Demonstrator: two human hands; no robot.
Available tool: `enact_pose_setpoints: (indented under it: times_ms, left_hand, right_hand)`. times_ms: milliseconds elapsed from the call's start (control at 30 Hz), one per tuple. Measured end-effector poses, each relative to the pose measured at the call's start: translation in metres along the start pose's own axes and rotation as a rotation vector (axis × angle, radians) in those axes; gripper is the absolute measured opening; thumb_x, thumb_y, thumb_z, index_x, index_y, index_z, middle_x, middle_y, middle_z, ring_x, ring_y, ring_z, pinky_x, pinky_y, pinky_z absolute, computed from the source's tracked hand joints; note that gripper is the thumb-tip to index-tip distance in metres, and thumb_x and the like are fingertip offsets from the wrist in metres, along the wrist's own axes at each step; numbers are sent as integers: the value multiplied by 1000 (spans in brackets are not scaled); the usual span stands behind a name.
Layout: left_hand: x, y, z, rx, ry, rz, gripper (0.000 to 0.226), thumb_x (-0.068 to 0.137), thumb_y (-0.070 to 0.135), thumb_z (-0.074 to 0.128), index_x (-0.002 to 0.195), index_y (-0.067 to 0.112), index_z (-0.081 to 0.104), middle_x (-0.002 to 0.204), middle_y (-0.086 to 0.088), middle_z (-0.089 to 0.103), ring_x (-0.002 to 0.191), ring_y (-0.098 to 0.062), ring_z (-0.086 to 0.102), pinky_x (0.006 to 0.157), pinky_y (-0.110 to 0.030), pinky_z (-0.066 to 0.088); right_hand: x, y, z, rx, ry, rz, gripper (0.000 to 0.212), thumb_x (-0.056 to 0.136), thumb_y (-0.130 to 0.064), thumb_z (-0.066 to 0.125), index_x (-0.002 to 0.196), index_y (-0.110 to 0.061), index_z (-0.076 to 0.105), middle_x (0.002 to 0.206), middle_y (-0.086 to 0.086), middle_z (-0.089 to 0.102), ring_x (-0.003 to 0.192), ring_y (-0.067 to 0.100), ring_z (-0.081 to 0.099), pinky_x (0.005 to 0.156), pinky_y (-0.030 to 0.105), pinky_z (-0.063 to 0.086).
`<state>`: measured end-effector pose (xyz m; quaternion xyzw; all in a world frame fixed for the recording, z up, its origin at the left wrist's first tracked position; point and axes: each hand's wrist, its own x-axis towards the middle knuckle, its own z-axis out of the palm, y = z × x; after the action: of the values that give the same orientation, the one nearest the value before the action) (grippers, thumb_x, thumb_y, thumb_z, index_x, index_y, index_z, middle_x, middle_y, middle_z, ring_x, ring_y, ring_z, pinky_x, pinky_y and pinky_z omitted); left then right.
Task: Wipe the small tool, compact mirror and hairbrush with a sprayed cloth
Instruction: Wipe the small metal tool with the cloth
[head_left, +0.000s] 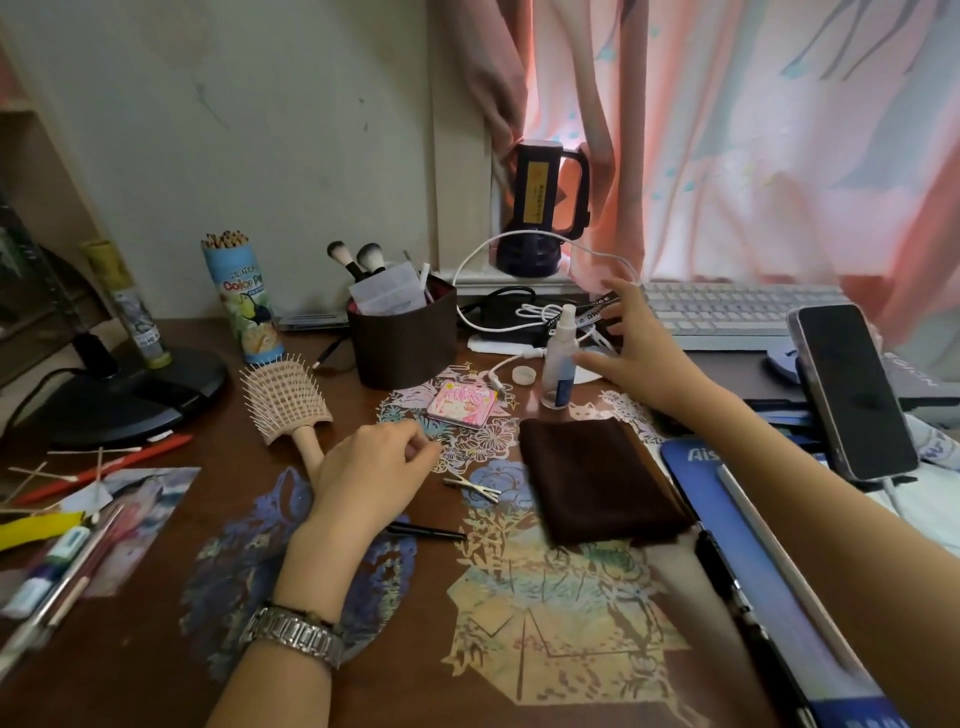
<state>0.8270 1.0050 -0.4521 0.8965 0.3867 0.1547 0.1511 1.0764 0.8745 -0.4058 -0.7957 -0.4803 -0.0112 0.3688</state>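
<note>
1. While the folded brown cloth (597, 480) lies unsprayed between the hands, the left hand (363, 480) pinches something small and indistinct, possibly the small tool.
2. Beyond that pinch lie the compact mirror (462, 408) and, to its left, the hairbrush (288, 402).
3. Right hand (641, 358), fingers spread and grasping nothing, reaches beside the spray bottle (561, 364); judged next: grip it and wet the cloth.
4. Farther off, the brown holder (402, 343) contains makeup brushes (356, 257).

I can read "Color P", cut off at the edge, on the blue pencil tube (244, 301) at the back of the bench. The blue pad (769, 561) on my right shows "Ais". Other labels are too blurred for me.
</note>
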Motion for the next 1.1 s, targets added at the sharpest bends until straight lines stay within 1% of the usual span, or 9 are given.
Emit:
enact_pose_setpoints:
  times_ms: [67,133,267,367,500,667,833,967,1100]
  left_hand:
    - [-4,-1,-3,4,-23,17,25,91,53,48,87,33,62,82,15,59,78,-8,58,61,-27,38]
    - [-9,-5,-6,-4,-44,37,23,90,52,50,87,33,62,84,15,60,84,-9,58,66,-29,44]
    - [-23,-13,-13,-104,-82,34,19,88,48,55,88,32,64,86,16,61,86,-6,57,78,-34,51]
    - [-22,-12,-23,-64,-88,67,15,87,46,57,88,33,65,83,17,61,86,-6,57,82,-37,50]
    - [-11,-2,-30,-17,-112,150,12,84,46,60,90,37,64,84,20,63,86,-4,60,84,-38,51]
    - [-2,2,-15,-184,-207,209,13,78,39,71,90,36,66,92,17,66,89,-1,61,84,-38,54]
    - [5,-8,2,-151,-282,233,26,76,41,73,98,43,61,103,14,64,92,-2,59,85,-39,52]
    - [8,-12,8,-150,-272,228,25,77,39,72,99,44,61,101,13,64,91,-4,60,84,-39,52]
    - [6,-15,15,-161,-270,224,22,79,37,71,96,46,60,95,13,63,87,-5,60,80,-40,53]
  right_hand:
    - [-15,-7,-9,-44,-1,-4,73,82,-26,70,139,-22,25,128,12,48,110,21,49,91,34,40]
    - [-34,-15,-11,-73,-26,13,67,82,-27,69,137,-21,32,125,9,50,110,23,52,90,36,43]
    - [-76,-26,1,-173,-137,2,51,81,-41,66,125,-24,46,119,-1,55,105,19,56,91,42,47]
    - [-95,-31,13,-205,-216,7,42,83,-41,65,118,-23,53,118,-1,57,105,17,54,89,37,47]
    - [-107,-38,31,-230,-246,73,35,84,-42,63,114,-25,55,114,-4,56,102,16,54,86,35,48]
    - [-113,-40,55,-231,-169,171,33,85,-45,60,112,-26,56,109,-7,55,100,13,53,80,32,50]
    - [-113,-34,64,-272,-63,187,35,82,-50,62,110,-27,59,110,-9,58,101,12,52,83,31,47]
    - [-116,-34,72,-322,9,176,34,78,-53,64,99,-26,64,105,-8,61,98,15,53,79,31,44]
    - [-118,-36,77,-317,35,183,28,80,-45,62,97,-24,67,111,-9,63,104,15,54,84,32,43]
